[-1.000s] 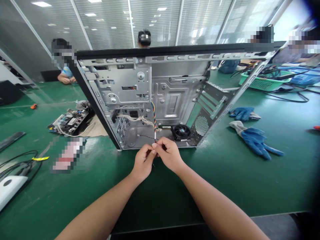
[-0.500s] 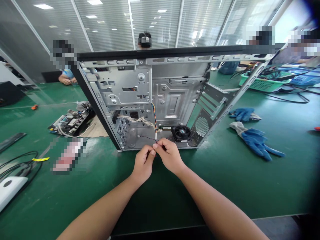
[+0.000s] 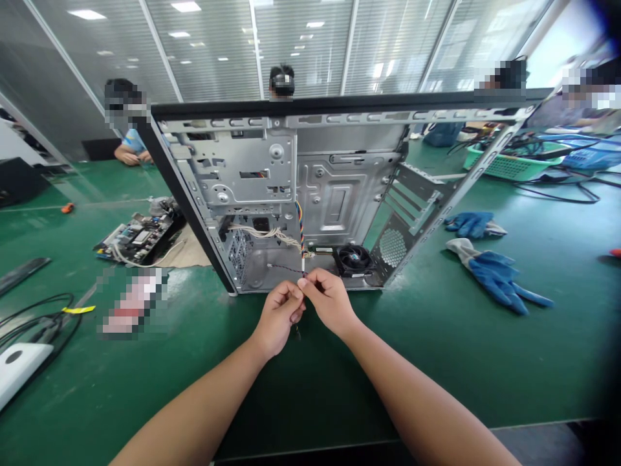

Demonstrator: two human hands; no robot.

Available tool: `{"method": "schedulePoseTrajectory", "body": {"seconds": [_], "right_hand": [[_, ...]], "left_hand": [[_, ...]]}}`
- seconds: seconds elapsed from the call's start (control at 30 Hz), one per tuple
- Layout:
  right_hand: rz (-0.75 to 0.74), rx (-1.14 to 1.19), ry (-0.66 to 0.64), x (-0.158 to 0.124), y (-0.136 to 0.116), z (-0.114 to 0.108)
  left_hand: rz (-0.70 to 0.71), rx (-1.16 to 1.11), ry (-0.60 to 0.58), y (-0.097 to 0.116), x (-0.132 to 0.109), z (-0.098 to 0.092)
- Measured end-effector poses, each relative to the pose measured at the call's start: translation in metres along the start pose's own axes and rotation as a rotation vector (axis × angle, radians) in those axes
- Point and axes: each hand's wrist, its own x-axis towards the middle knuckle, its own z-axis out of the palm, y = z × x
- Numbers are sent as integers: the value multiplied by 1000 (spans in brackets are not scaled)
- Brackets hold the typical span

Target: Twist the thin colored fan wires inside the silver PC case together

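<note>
Fingertips of both hands meet at the front lower edge of an open computer case (image 3: 344, 165). My right hand (image 3: 332, 301) pinches a thin cable where the multicoloured wires (image 3: 301, 230) run down from the drive bay. My left hand (image 3: 280, 317) is closed beside it, thumb against forefinger, on what looks like the same cable. The exact hold is hidden by the fingers. A small dark end dangles below the left fingers. From the hands a thin dark wire (image 3: 286, 268) runs left inside the case. A black cooling fan (image 3: 355, 259) lies on the case floor to the right.
Left of the case lies a circuit board assembly (image 3: 138, 236) on cardboard. Blue work gloves (image 3: 495, 275) lie to the right, with a green basket (image 3: 514, 162) of cables behind. Black cables (image 3: 36, 317) lie at far left. Other people sit beyond the case.
My left hand's fingers have shifted slightly, and a small dark end now shows below them. My right hand has stayed almost in place.
</note>
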Motion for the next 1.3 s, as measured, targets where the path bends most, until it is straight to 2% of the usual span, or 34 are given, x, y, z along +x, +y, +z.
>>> {"method": "schedulePoseTrajectory", "body": {"seconds": [0.4,0.7,0.83,1.13,1.3], "right_hand": [[-45,-34,19,-2,-3,0],[-53,-60,45,-3,-7,-2],[-25,-29,24,-2,-8,-3],[43,95,-46,0,-4,-3],[33,90,-16,0,-2,-2]], "left_hand": [[196,369,149,-2,0,-3],[242,511,130,3,-4,-1],[194,423,90,2,-4,-2],[-18,1,-8,1,-2,0],[-6,-39,-2,1,-2,2]]}}
